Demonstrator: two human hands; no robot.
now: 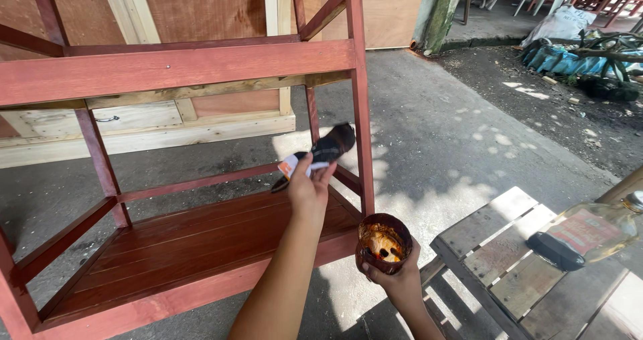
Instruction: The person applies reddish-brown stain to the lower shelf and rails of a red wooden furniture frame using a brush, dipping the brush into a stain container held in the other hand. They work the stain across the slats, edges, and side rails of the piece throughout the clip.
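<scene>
Left hand [309, 187] fingers pinch brush [320, 154] against red rack [181, 65] post. Right hand [399, 280] fingers wrap stain cup [383, 241], beside bench [499, 246].

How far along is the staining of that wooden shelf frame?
Mostly coated: the top rail, posts and bottom shelf look red-brown. In hand: the left hand holds a stained brush by the right post; the right hand holds a cup of stain. The underside strip below the rail looks bare.

Red-brown stained shelf frame [181, 65], amber-streaked cup [384, 241], dark-bristled brush [321, 154].
</scene>
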